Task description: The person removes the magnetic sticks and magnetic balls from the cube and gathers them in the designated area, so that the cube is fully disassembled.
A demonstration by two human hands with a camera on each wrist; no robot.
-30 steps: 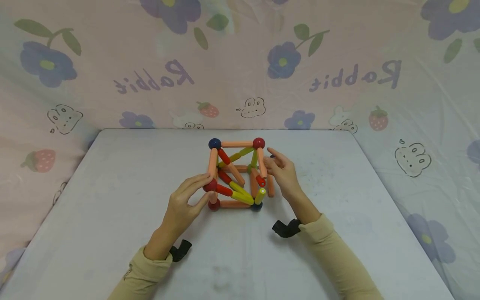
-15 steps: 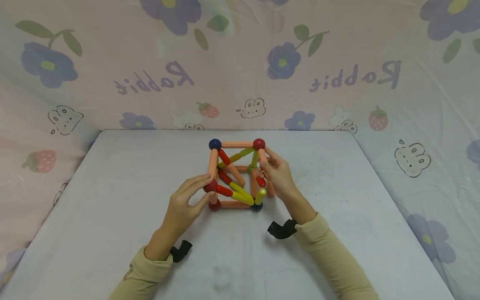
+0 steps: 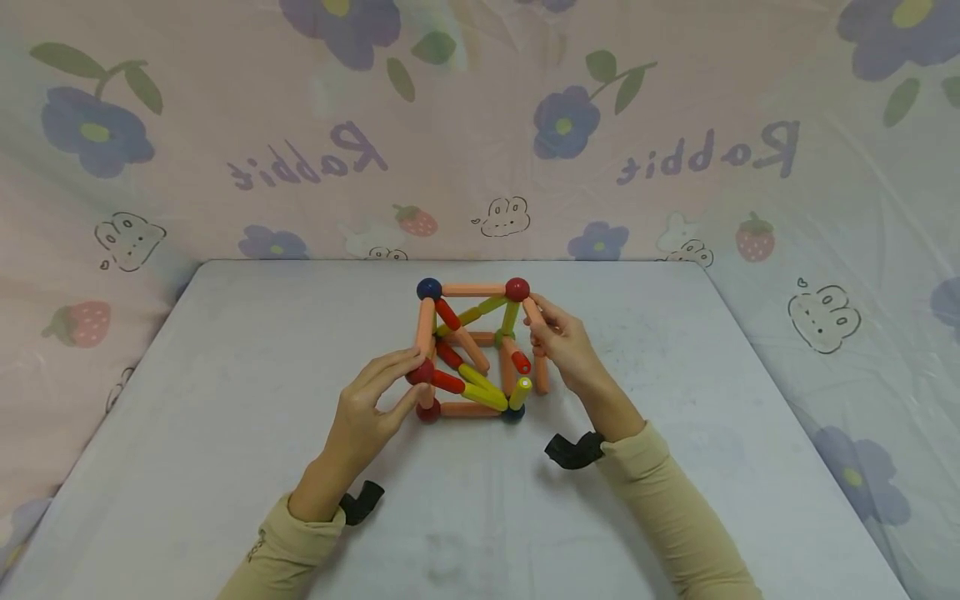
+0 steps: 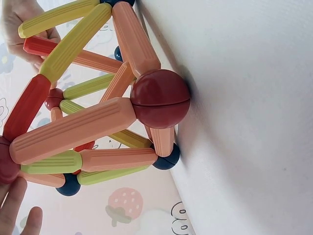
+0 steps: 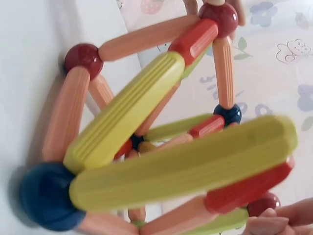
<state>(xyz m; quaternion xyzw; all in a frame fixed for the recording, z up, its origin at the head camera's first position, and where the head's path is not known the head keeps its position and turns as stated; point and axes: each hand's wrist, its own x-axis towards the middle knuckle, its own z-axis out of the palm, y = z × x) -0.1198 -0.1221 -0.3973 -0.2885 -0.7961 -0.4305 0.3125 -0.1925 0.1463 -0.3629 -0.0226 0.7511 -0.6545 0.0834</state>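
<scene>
A frame of magnetic sticks and balls stands on the table. My left hand [image 3: 369, 402] holds the red ball [image 3: 420, 372] at its upper front left corner between fingers and thumb; that ball shows at the left edge in the left wrist view. My right hand [image 3: 572, 348] pinches an orange stick [image 3: 531, 310] that slopes down from the back right red ball [image 3: 517, 289]. From the front right blue ball [image 3: 513, 412], a yellow stick [image 3: 521, 392] rises with its upper end free. Nearby, a red stick [image 3: 521, 362] also has a free end.
An orange stick [image 3: 542, 373] lies right of the frame, below my right hand. Black curved pieces [image 3: 573, 451] are at both wrists. The white table [image 3: 225, 467] meets a patterned curtain [image 3: 450, 167] at the back.
My right hand has moved left to the orange stick and taken hold of it. The stick's lower end has swung slightly right. My left hand has stayed on the red ball.
</scene>
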